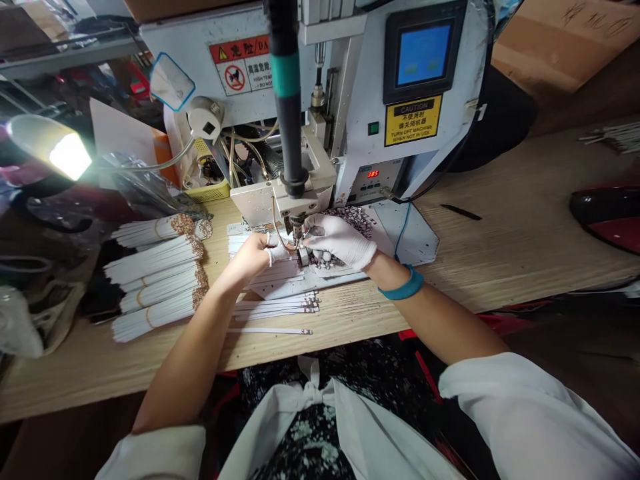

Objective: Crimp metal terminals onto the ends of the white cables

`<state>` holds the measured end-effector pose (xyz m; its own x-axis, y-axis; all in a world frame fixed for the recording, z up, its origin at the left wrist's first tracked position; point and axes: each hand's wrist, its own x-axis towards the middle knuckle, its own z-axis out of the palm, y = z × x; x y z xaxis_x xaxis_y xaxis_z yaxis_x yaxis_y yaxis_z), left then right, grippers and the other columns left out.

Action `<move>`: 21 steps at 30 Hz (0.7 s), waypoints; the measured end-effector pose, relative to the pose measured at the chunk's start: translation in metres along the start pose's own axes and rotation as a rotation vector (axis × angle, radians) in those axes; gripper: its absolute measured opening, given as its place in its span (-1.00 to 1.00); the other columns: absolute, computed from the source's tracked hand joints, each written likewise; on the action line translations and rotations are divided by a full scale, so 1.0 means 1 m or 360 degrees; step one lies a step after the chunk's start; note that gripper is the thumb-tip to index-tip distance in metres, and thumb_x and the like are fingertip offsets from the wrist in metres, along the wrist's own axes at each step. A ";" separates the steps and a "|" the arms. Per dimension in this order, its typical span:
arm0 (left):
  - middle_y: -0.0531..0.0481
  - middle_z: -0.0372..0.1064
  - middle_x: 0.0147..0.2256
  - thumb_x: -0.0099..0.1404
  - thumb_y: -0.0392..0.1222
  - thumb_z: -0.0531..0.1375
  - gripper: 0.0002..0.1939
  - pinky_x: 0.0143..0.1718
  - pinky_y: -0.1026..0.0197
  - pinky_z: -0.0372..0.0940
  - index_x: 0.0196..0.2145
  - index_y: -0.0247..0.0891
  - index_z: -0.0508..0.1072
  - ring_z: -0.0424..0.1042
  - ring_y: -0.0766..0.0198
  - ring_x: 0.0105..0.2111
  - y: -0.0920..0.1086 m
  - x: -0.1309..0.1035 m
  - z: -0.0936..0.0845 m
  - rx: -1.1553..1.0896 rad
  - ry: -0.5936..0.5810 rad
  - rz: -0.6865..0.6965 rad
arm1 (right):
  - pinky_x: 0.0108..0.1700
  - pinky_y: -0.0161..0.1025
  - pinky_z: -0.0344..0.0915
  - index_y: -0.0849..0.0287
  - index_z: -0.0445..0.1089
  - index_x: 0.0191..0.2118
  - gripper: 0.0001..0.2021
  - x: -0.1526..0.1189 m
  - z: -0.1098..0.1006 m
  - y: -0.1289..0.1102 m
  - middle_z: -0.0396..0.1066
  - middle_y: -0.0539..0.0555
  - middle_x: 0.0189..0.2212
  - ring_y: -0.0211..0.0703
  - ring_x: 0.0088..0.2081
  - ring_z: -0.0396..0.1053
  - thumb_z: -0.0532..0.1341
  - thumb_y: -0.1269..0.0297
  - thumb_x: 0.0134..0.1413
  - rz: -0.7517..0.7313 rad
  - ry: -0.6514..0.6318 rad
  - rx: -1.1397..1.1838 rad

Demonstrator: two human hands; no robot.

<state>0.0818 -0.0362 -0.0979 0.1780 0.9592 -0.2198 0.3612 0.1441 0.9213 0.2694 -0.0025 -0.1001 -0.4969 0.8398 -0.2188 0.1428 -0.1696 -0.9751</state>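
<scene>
Under the head of a soldering machine [299, 223], both hands meet close to the metal tip. My left hand [263, 253], with white covers on some fingertips, has its fingers pinched together just left of the tip, over white flat strips [277, 272]. What it pinches is too small to make out. My right hand [345, 241], in a white glove, is closed at the tip's right side, and its fingertips hide whatever they hold. Beneath and behind it lies a heap of small metal-and-white parts [357, 219]. More strips with small end pieces [275, 307] lie nearer my body.
Rubber-banded bundles of white strips [157, 280] lie at left, below a lit lamp [70, 157]. A yellow basket [207, 193] stands behind. At right are a dark thin tool [461, 212] and a red-and-black object [607, 213]. The machine's panel [373, 175] reads 385.
</scene>
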 end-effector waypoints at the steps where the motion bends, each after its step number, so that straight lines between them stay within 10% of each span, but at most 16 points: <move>1: 0.09 0.23 -0.65 -0.15 0.03 0.31 -0.70 -0.50 0.29 0.02 -0.64 -0.30 0.46 0.07 0.37 -0.56 0.000 0.000 0.000 0.0001 0.0005 -0.0006 | -0.75 -0.47 0.09 0.20 0.27 -0.30 -0.82 -0.001 0.001 -0.002 0.24 -0.14 -0.60 -0.45 -0.70 0.15 0.21 0.60 0.02 0.0011 0.0012 0.0001; 21: 0.12 0.19 -0.67 -0.19 -0.01 0.30 -0.74 -0.56 0.30 -0.05 -0.67 -0.28 0.46 0.02 0.42 -0.61 -0.004 0.004 0.000 -0.0098 0.0012 -0.0090 | -0.79 -0.49 0.08 0.21 0.29 -0.29 -0.81 0.002 0.002 0.003 0.28 -0.13 -0.59 -0.45 -0.71 0.19 0.21 0.61 0.01 0.0025 0.0066 0.0032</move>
<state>0.0810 -0.0330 -0.1024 0.1520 0.9508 -0.2701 0.3134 0.2128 0.9255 0.2677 -0.0024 -0.1039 -0.4586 0.8576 -0.2330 0.1331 -0.1930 -0.9721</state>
